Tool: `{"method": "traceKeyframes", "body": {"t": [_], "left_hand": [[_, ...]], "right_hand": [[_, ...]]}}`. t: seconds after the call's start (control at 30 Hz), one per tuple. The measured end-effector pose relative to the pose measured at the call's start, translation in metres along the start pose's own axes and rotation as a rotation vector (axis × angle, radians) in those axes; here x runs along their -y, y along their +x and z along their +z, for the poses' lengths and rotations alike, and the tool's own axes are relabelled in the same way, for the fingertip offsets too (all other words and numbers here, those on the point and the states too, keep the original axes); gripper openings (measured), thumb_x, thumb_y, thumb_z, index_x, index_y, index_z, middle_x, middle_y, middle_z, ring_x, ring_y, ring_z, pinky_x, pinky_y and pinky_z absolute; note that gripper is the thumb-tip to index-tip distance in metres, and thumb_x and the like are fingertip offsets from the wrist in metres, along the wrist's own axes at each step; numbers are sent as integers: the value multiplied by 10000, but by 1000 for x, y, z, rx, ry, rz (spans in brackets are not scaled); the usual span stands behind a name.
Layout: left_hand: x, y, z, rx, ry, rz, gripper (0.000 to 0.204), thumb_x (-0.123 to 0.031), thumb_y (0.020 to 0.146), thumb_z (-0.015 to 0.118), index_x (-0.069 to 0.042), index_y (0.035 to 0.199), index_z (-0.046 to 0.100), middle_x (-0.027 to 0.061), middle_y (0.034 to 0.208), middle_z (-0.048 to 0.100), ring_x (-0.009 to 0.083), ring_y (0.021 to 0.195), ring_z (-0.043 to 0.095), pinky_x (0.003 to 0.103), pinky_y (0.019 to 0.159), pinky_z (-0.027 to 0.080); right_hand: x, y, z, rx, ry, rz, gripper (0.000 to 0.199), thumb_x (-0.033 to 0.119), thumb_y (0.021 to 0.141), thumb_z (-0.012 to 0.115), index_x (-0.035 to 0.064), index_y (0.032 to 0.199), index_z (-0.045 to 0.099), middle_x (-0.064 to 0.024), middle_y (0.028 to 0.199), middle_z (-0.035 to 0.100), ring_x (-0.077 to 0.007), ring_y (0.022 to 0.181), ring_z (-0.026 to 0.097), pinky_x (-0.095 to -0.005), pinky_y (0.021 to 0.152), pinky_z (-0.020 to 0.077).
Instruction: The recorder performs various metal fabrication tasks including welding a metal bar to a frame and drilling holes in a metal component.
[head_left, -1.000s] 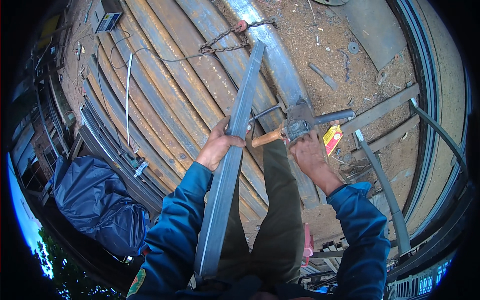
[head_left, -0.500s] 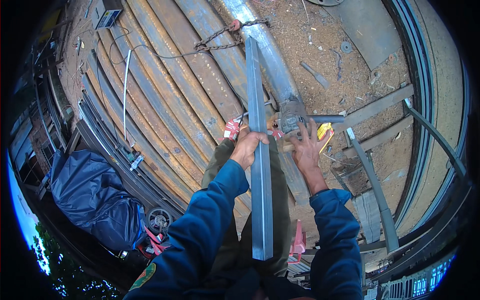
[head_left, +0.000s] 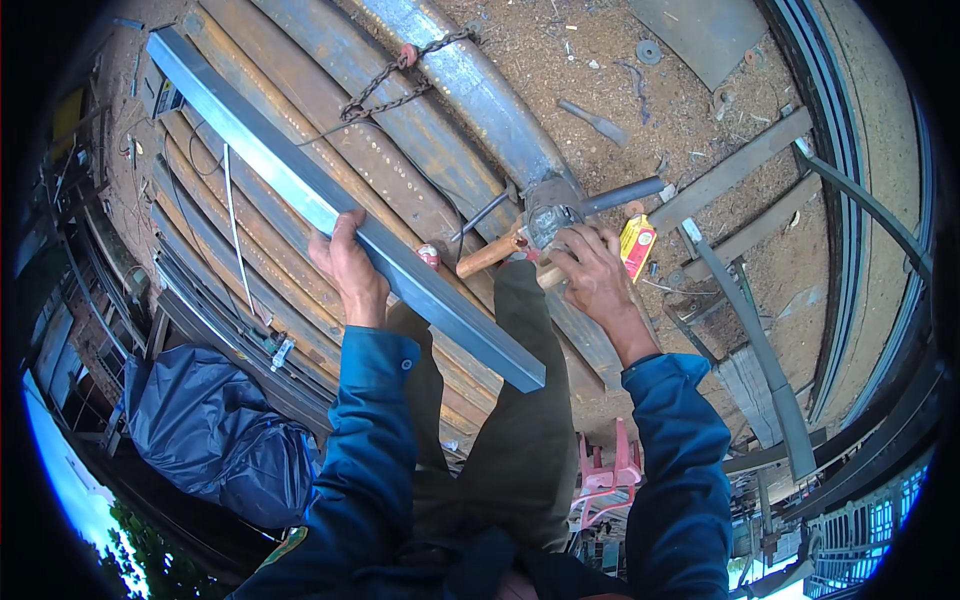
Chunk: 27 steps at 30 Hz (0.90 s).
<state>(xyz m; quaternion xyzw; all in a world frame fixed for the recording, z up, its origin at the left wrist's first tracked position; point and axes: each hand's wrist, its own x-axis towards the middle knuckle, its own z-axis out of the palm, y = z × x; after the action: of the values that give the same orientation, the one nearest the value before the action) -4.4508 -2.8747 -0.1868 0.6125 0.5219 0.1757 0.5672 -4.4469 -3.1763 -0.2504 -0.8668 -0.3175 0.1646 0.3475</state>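
My left hand [head_left: 350, 268] is closed around a long grey square steel tube [head_left: 440, 287]. The tube slants from the far left down to just above my right thigh. My right hand [head_left: 592, 272] has its fingers curled beside a rough grey metal piece [head_left: 552, 212]; what lies under the fingers is hidden. A round wooden handle [head_left: 490, 254] sticks out left of that metal piece, and a dark round bar [head_left: 625, 194] lies to its right. Just right of my right hand is a yellow and red box [head_left: 637, 247].
Long rusty steel beams [head_left: 400, 185] lie side by side, with a chain [head_left: 405, 88] across them. A dark plastic cover [head_left: 220, 430] lies at left, a pink chair [head_left: 610, 465] at lower right. Flat metal bars [head_left: 735, 175] rest on the dirt at right.
The steel tube has swung from nearly upright in the picture to a slant toward the far left, carried by my left hand. My right hand's fingers have curled more; the view has shifted.
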Motion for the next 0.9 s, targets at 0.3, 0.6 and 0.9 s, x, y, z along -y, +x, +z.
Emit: {"method": "traceKeyframes", "body": {"t": [0.3,0.6,0.9], "left_hand": [[-61,106,31,224,-336,46,381,121,580,506,49,953,484,145,849,557,288,741,599,435,724,522],[-63,106,81,385,-345,-140,322,54,626,556,39,946,526,145,866,568,271,762,587,420,767,505],[15,155,120,354,-292,-453,124,-67,760,646,26,822,592,144,690,584,259,655,604,407,633,541]], "right_hand": [[16,16,13,62,33,84,354,-44,571,638,59,904,578,-103,1087,534,-313,1063,534,-410,870,435],[38,28,33,21,-81,302,222,-40,570,623,66,755,562,-99,1032,524,-317,979,534,-418,816,426],[41,14,28,143,-91,349,245,-32,542,615,91,748,566,-77,988,526,-303,960,538,-415,812,414]]}}
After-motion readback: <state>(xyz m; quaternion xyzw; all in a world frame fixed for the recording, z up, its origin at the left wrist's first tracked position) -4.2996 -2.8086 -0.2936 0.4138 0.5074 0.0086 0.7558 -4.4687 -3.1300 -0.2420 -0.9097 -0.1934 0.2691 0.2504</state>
